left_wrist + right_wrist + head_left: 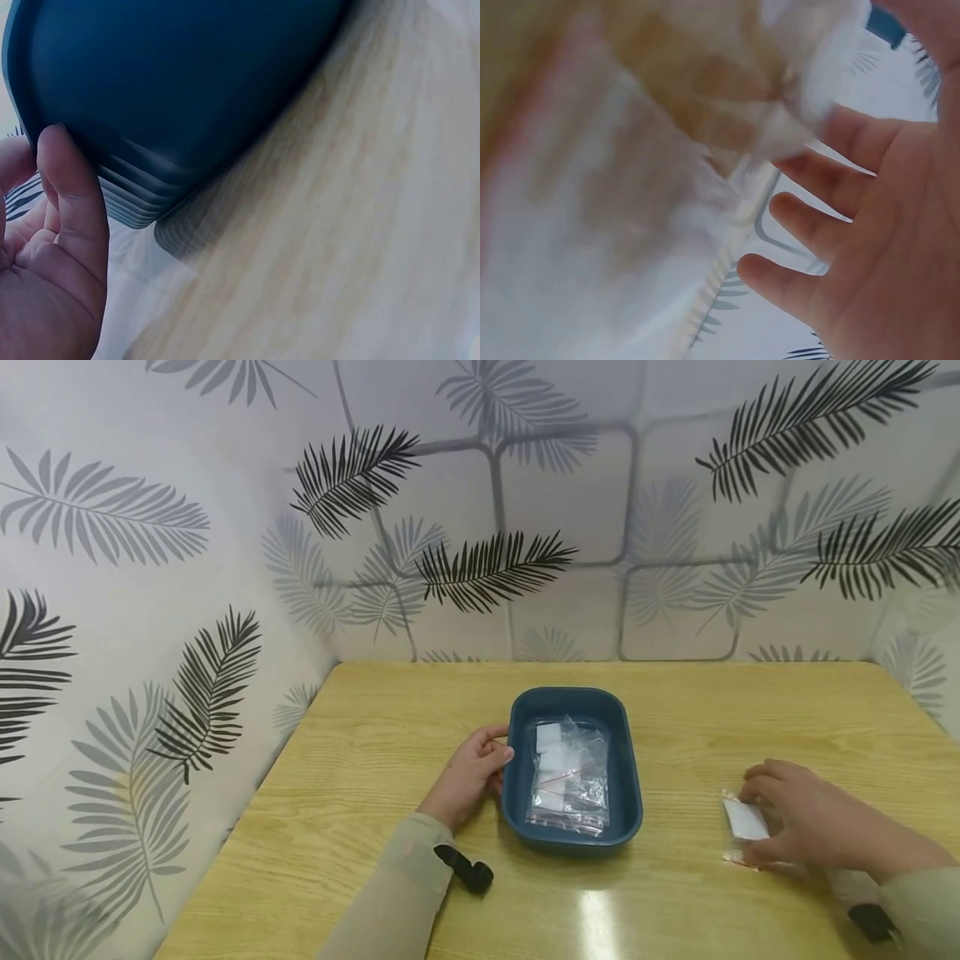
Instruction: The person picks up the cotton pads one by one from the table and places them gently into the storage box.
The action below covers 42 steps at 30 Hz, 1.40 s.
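Observation:
At the left side of a dark blue plastic bin (636, 785), my left hand (472, 768) grips the rim, the thumb over the edge. In the left wrist view, the bin's wall (180, 67) fills the top beside the thumb. Inside the bin lie several clear zip bags (570, 777) with white pieces in them and red seal lines. To the right, my right hand (817, 818) holds another small clear zip bag (746, 820) with a white piece inside. That bag looms large and blurred in the right wrist view, at the fingertips, with the other fingers spread.
The bin stands on a wooden table (375, 727). Behind and to the left rises a pale wall covering (555, 510) with a leaf pattern. Black straps (465, 868) sit at the wrists.

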Motion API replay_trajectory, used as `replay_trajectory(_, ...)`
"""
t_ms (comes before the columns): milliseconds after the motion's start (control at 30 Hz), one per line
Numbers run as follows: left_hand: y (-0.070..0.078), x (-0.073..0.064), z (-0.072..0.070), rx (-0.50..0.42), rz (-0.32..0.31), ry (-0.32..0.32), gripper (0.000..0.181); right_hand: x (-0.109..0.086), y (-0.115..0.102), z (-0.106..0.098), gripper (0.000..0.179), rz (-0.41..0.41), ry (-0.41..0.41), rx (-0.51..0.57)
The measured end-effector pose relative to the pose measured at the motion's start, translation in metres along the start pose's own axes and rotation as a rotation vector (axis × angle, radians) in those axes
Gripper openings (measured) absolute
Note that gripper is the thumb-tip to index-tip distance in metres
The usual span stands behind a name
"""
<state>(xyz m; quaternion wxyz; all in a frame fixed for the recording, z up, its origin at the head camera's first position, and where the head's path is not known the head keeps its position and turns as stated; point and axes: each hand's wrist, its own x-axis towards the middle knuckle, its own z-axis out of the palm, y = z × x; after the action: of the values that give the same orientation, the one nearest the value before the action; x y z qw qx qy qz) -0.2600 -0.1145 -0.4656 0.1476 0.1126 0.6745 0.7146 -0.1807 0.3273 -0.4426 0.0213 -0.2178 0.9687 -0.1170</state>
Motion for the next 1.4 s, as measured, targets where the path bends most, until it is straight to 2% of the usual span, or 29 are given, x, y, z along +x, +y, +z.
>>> replay_trajectory(567,-0.005,0.0,-0.001,-0.001,0.001,-0.004,0.045,0.004,-0.001,0.0,0.06,-0.034,0.016,-0.026)
replay_trajectory(1067,-0.006,0.001,0.002,-0.007,0.014,-0.015,0.045,0.008,-0.002,0.001,0.053,-0.077,0.103,-0.067)
replay_trajectory(1300,-0.005,0.001,0.0,0.01,0.012,-0.013,0.045,0.021,-0.013,-0.008,0.049,-0.173,0.191,-0.048)
replay_trajectory(1400,-0.003,0.001,-0.001,0.014,0.008,-0.006,0.045,0.03,-0.023,-0.018,0.048,-0.188,0.196,-0.02)
